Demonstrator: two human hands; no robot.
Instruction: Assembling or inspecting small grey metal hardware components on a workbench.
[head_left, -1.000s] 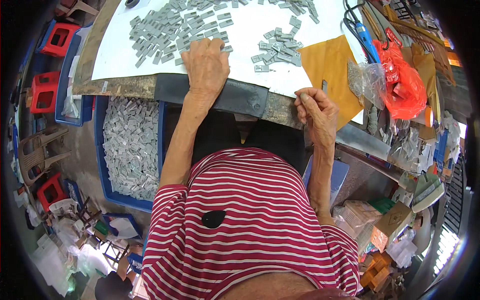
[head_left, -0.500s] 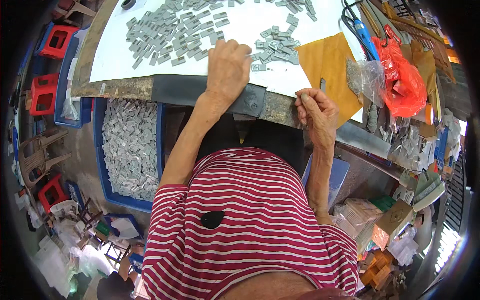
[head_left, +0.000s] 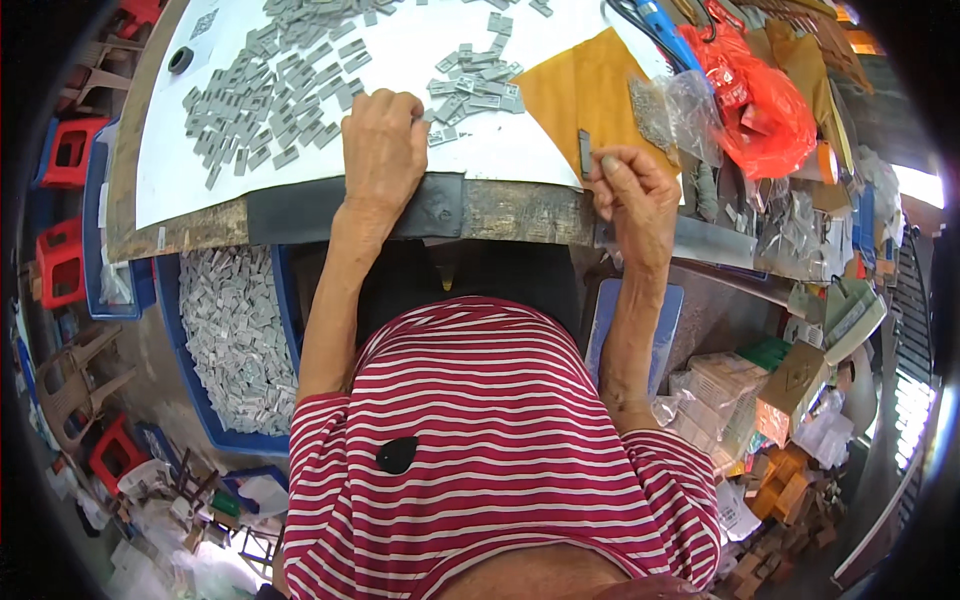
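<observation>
Near: my right hand [head_left: 635, 192], fingers bent, thumb against index; whether anything is grasped, I cannot tell | My left hand [head_left: 384, 150], fingers curled over the white sheet [head_left: 500, 150], grip hidden | Beyond: grey pieces [head_left: 245, 100], spread on the sheet, a smaller pile [head_left: 478, 85] to the right

workshop, probably: bench [head_left: 525, 212], piled parts [head_left: 486, 101]

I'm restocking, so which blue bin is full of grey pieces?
The big bin left of the left forearm; grey pieces fill it, unlike the other bin farther left.
</observation>
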